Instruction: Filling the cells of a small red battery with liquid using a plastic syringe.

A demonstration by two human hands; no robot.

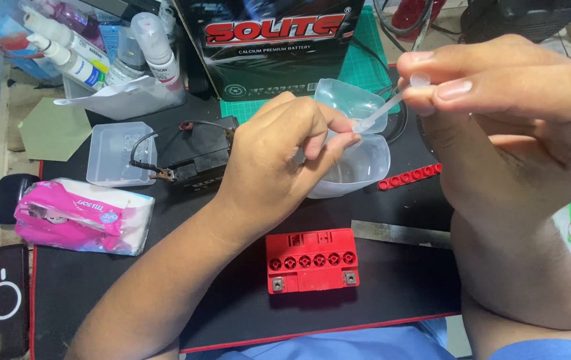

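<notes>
While a clear plastic cup (355, 157) is held up over the tabletop (232, 293), its near rim is pinched by the left hand (279, 157). The grip of that hand is closed on the cup, with the thumb and fingers curled around the rim. The cup is tilted, and its open mouth is turned up and to the right. A small clear dropper (392, 101) is held by the right hand (505, 113). The grip of this hand is closed too, and the bulb end of the dropper is squeezed between the thumb and the first finger. The thin tip of the dropper is pointed down into the mouth of the cup.

Below the hands, a small red battery (312, 260) is seen lying flat on the black mat, with a row of round holes in its top. A red strip of caps (409, 177) is laid just to the right of the cup. A flat metal ruler (399, 233) is found beside the right wrist. A pink pack of tissues (82, 217) is set at the left, near a clear plastic tray (109, 157) and a small black battery with wires (192, 157). A big black box (272, 43) is stood at the back, and white bottles (99, 53) are kept in a tub at the far left
</notes>
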